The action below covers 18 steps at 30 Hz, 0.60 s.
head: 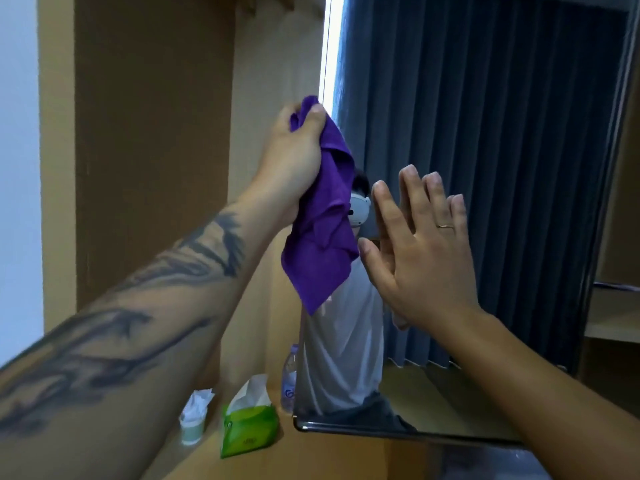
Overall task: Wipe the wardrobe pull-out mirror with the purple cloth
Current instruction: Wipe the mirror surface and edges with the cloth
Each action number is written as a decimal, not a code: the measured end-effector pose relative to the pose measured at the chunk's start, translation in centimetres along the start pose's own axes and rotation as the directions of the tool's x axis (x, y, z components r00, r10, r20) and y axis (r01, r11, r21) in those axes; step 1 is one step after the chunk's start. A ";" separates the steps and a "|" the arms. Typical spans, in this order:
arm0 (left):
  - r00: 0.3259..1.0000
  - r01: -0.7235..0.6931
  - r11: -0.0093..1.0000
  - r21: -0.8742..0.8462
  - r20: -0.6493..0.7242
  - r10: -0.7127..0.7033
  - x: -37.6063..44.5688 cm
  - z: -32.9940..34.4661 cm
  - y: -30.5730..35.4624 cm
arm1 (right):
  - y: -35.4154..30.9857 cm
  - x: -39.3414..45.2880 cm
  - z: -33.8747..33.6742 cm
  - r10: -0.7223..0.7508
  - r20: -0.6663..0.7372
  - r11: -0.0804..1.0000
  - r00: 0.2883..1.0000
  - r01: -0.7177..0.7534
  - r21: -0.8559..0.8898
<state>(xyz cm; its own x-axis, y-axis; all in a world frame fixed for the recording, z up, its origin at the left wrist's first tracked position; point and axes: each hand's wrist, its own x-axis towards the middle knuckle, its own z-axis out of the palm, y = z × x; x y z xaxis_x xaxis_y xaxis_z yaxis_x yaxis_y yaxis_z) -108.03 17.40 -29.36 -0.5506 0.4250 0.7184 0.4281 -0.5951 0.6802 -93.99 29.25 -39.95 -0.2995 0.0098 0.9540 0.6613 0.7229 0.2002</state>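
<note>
The pull-out mirror (485,168) stands upright in front of me, its glass reflecting blue curtains and a person in a white shirt. My left hand (294,154) is raised near the mirror's left edge and grips the bunched top of the purple cloth (322,230), which hangs down loosely in front of the glass. My right hand (419,244) is held up flat with fingers spread, just right of the cloth and close to the mirror; whether it touches the glass I cannot tell. It holds nothing.
Inside the brown wardrobe (149,133), on the shelf (346,455) below the mirror, stand a green tissue pack (249,424), a small white tissue cup (194,420) and a plastic water bottle (290,379). A wooden shelf (613,317) lies at the right.
</note>
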 end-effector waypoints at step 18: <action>0.998 -0.059 0.998 0.017 -0.001 0.059 -5.4 -1.5 -6.4 | 0.0 -0.2 0.1 0.011 0.033 1.000 0.999 -0.011 -0.010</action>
<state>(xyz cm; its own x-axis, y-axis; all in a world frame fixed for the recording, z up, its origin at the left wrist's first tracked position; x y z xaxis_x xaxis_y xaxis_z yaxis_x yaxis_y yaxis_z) -108.91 17.90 -37.84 -0.5249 0.3883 0.7574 0.4721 -0.6076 0.6387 -94.04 29.35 -40.15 -0.3149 0.0406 0.9483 0.6715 0.7156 0.1924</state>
